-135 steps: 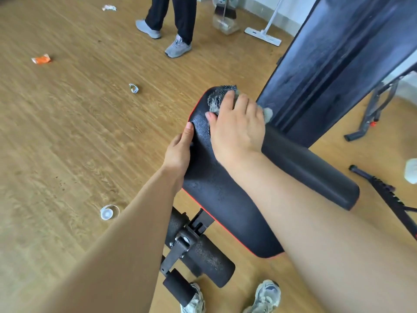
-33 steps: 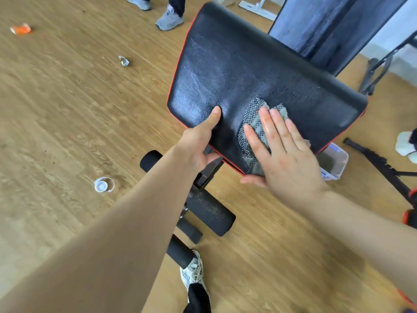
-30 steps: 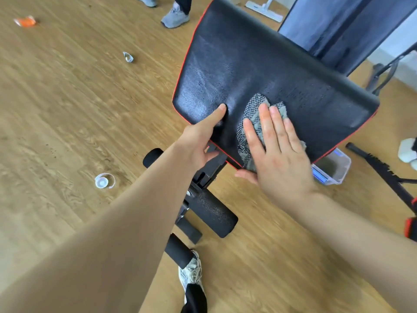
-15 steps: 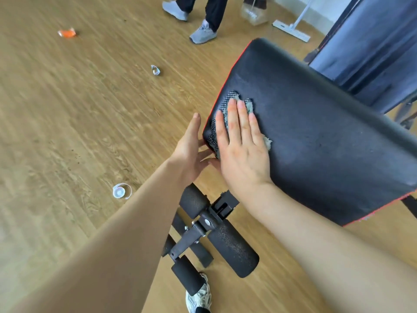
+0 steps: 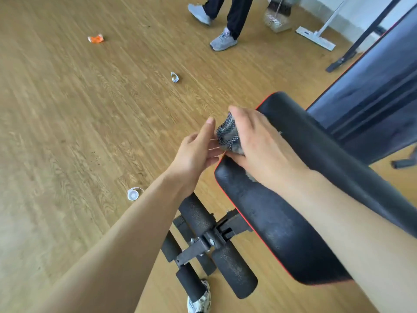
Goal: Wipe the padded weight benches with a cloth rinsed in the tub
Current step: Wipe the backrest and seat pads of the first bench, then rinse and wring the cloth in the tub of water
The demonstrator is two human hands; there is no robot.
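Cloth (image 5: 228, 135) sits bunched at the left edge of the pad (image 5: 282, 199), pinned there under the right hand (image 5: 259, 143), whose fingers curl over the pad's rim and close on the fabric. That grip looks meant to drag the cloth along the edge seam, where the red piping runs, rather than across the flat top. The left hand (image 5: 198, 150) is open, palm turned toward the pad edge and fingers spread, just beside the cloth; whether it touches cloth or pad cannot be told. It seems placed to steady the pad or catch the loose end of the cloth as it comes off the rim.

The cloth is a grey and black checked weave, crumpled into a small wad, with a paler frayed bit showing under the wrist. The pad is black, grainy, faintly mottled near the hand, possibly damp or dusty. Foam rollers (image 5: 216, 242) on a metal bracket lie below it at the near end. A second, dark blue bench (image 5: 372, 105) stands to the far right. No tub is in view.
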